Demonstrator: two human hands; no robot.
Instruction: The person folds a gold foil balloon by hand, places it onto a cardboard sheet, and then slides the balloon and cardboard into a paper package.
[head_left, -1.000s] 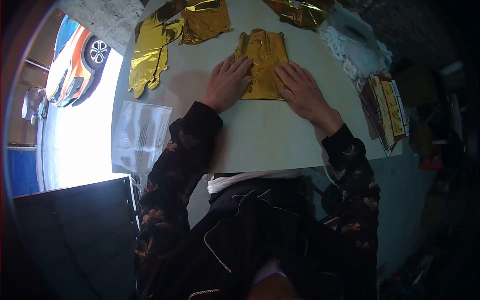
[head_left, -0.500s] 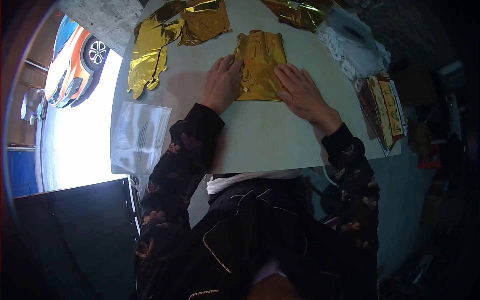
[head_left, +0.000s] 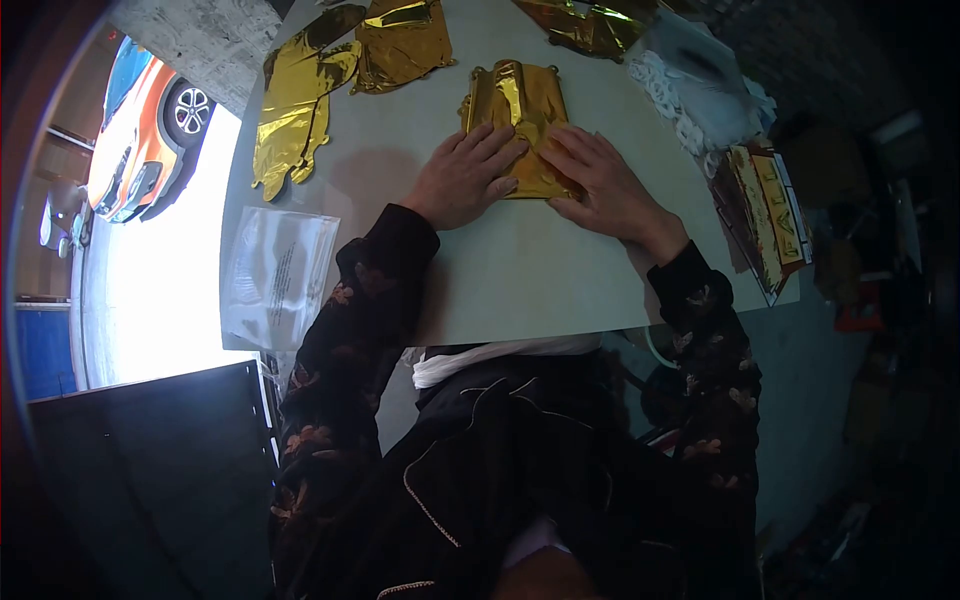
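- Folded gold foil (head_left: 535,100): top center of frame, flat on the pale table (head_left: 530,280). Roughly rectangular, shiny, creased, raised ridge running lengthwise, small rounded tabs at upper corners.
- Left hand (head_left: 462,178): palm down on foil's left side, fingers extended, slightly spread, reaching inward.
- Right hand (head_left: 602,188): on foil's lower right, fingers extended, close together, thumb apart near the bottom edge. No pinch visible on either hand.
- Long gold foil piece (head_left: 288,115): upper left, crinkled, bright, scalloped lower end.
- Squarish foil piece (head_left: 400,52): top, beside the long one, duller gold, wrinkled.
- Dark gold foil (head_left: 585,28): top edge, glossy, partly cut off.
- Clear plastic sleeve (head_left: 280,272): left, flat, glossy, small print.
- White stringy bundle (head_left: 665,100): upper right, looped, against cloudy plastic (head_left: 705,65).
- "FALL" printed piece (head_left: 778,215): right edge of table, flat, angular.
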